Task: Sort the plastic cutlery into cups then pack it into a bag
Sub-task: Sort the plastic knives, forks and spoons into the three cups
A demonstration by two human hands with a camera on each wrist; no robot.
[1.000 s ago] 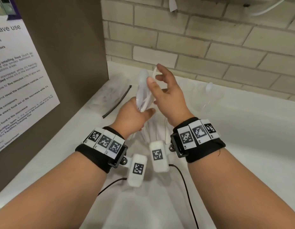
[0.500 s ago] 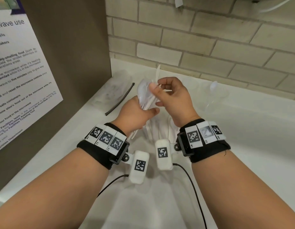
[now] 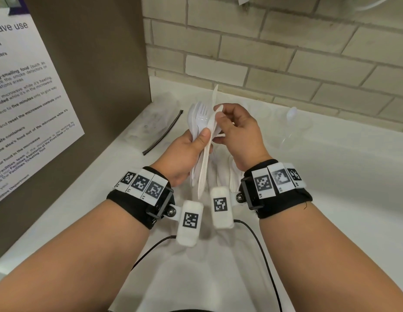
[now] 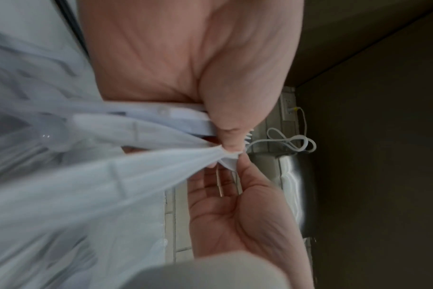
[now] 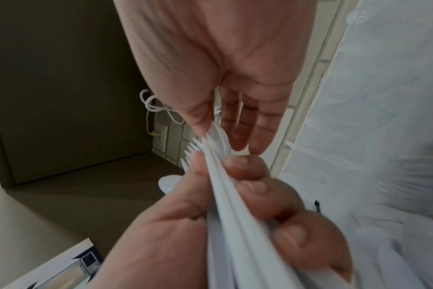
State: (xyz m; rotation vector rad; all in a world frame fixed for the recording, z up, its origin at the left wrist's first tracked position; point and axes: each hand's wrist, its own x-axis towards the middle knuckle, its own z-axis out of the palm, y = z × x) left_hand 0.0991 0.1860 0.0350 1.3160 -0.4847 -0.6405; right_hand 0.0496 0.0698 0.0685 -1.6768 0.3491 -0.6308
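My left hand [image 3: 200, 140] grips a bundle of white plastic cutlery [image 3: 201, 118] upright above the white counter [image 3: 331, 199]; fork tines, spoon bowls and a knife tip stick out of its top. My right hand [image 3: 219, 114] pinches one piece at the top of the bundle between thumb and forefinger. In the right wrist view the right hand [image 5: 215, 135] closes on the top of the cutlery bundle [image 5: 225, 185], with the left hand [image 5: 255, 195] wrapped round it. The left wrist view shows the left hand [image 4: 227, 142] and blurred cutlery handles [image 4: 136, 127]. More white cutlery [image 3: 225, 172] lies under my hands.
A clear bag [image 3: 151, 122] with a black strip [image 3: 164, 134] lies at the back left. A clear cup [image 3: 293, 127] holding a spoon stands at the back right. A brown panel with a notice [image 3: 27, 97] walls the left side; a brick wall [image 3: 286, 64] runs behind.
My right hand's fingers, straight a second ago, have curled and now pinch a piece at the bundle's top. The left hand keeps its grip on the bundle.
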